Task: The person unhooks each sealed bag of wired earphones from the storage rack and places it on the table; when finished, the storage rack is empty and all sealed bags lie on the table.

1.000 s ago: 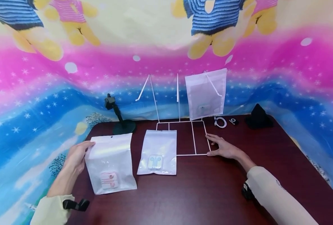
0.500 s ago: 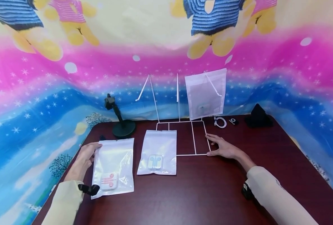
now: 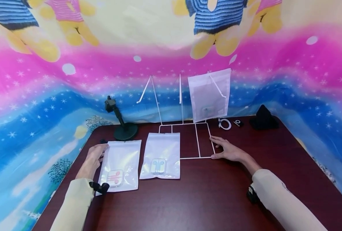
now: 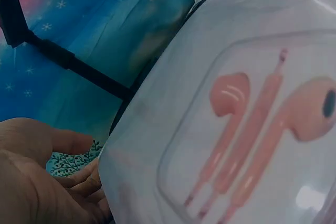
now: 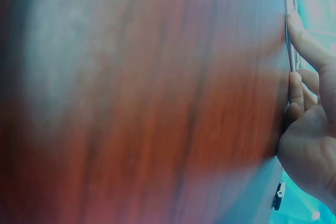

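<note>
My left hand (image 3: 94, 157) is at the upper left corner of a white zip pouch (image 3: 126, 160), its fingertips gripping the edge. Inside that pouch shows a clear case of pink wired earphones (image 4: 236, 135); in the left wrist view the pouch fills the right side and hides some fingertips. Just right of it lies a second white pouch (image 3: 165, 144), holding light-blue earphones (image 3: 158, 166). My right hand (image 3: 230, 150) rests fingers and thumb along the right side of the white wire display rack (image 3: 198, 141). A third pouch (image 3: 208, 93) hangs on the rack's right hook.
A black stand (image 3: 126, 131) with an angled arm is behind the left pouch. A coiled white cable (image 3: 225, 124), a small round-topped item (image 3: 238, 123) and a black wedge-shaped object (image 3: 264, 119) sit at the back right. Two bare hooks project from the rack; a printed curtain surrounds the table.
The left hand brings the pink-earphone pouch down flat onto the table, then slides it slightly right and away, closer to the other pouch. The right hand stays put; the view shifts slightly.
</note>
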Demonstrator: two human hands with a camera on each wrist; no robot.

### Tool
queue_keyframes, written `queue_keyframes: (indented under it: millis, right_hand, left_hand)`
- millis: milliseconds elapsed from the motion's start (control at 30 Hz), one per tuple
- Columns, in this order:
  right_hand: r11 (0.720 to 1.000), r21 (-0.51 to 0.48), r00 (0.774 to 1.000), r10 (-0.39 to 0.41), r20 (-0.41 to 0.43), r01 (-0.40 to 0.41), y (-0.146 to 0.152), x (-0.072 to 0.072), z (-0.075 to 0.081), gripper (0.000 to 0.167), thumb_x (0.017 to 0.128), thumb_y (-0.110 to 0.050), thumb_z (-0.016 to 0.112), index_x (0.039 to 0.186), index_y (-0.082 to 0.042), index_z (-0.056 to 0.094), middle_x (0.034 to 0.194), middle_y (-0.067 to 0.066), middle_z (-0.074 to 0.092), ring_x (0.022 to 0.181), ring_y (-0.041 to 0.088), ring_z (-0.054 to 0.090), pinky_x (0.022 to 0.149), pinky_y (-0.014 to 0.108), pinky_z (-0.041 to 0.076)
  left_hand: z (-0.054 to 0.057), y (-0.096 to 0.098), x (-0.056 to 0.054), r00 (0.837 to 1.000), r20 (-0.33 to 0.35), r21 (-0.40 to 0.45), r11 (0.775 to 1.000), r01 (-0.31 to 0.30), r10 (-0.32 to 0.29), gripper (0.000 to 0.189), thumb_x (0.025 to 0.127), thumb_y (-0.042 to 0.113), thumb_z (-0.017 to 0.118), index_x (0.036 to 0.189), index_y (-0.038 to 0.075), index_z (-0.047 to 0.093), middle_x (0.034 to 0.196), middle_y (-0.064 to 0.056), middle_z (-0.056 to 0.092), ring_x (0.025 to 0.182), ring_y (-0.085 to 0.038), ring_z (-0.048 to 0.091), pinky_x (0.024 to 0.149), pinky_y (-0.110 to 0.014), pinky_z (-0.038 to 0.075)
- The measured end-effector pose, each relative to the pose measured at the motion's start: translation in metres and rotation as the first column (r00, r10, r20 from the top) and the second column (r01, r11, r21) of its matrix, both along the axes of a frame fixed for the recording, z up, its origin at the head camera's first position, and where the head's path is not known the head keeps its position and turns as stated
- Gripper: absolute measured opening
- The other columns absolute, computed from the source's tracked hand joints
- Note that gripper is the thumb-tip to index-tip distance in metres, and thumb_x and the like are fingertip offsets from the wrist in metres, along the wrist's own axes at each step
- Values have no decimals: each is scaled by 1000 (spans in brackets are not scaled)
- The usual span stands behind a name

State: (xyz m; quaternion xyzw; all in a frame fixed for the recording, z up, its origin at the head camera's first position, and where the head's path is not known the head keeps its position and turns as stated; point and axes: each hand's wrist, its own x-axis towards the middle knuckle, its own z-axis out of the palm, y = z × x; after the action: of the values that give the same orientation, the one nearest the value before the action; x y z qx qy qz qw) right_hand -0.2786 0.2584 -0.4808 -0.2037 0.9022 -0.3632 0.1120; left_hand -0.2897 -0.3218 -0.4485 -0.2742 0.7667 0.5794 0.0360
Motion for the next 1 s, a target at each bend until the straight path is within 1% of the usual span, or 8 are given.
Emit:
queue_keyframes:
  millis: [167,333,433,567,733,833,900,1000]
  right_hand:
    - [1000,-3,1000,6,-6,-6,0,0,2,92,93,-32,80,163,-2,29,168,20,26,130,37,49,110,58,38]
    - [1000,-3,1000,11,-15,-11,1,0,2,92,93,-34,80,162,0,30,167,21,26,129,37,50,108,59,39]
    - [1000,-7,1000,6,-7,-6,1,0,1,92,92,-34,81,163,-2,30,168,19,27,129,36,49,110,57,38]
    - [1000,-16,1000,2,-6,-2,1,-1,1,92,92,-32,81,163,-3,30,168,18,27,130,36,48,111,57,37]
    - [1000,-7,1000,-2,-7,2,2,-1,1,93,92,-34,81,163,-3,30,167,19,27,130,36,49,110,58,37]
    - [1000,-4,1000,2,-18,-3,1,-2,1,92,92,-34,80,163,-3,30,167,19,28,129,35,49,109,58,37]
    - [1000,-5,1000,1,-22,-2,1,-2,1,92,92,-34,81,163,-3,31,167,18,29,127,35,49,109,57,37]
    - [1000,-1,1000,8,-27,-8,0,-2,1,92,92,-34,81,162,-2,31,166,19,30,126,34,49,108,57,38]
  left_hand:
    - [3,3,-5,1000,-13,-24,1000,2,-2,56,103,26,56,151,-2,49,152,-22,51,113,-23,60,78,-22,50]
    - [20,17,-7,993,-120,-119,993,-17,3,46,107,23,48,147,1,55,153,-21,50,135,-37,50,108,-44,47]
    - [35,38,-8,975,-219,-130,992,7,-36,45,110,24,45,148,3,53,156,-20,46,143,-40,43,118,-55,36]
    - [46,80,-17,932,-328,-116,986,123,-155,42,110,25,51,144,1,57,146,-21,56,131,-36,54,111,-48,45]
    - [37,137,-32,862,-296,-223,908,355,-411,37,109,26,56,139,5,63,136,-19,63,119,-34,60,101,-47,52]
    - [22,165,-40,826,-243,-344,841,417,-509,33,107,24,60,135,9,67,135,-15,66,116,-31,61,98,-47,52]
    - [12,179,-43,811,-208,-410,801,436,-547,32,106,21,62,135,10,69,138,-14,65,116,-32,60,98,-48,51]
    - [-3,192,-48,814,-159,-453,774,442,-558,32,103,16,66,134,13,70,143,-13,61,116,-32,61,100,-49,51]
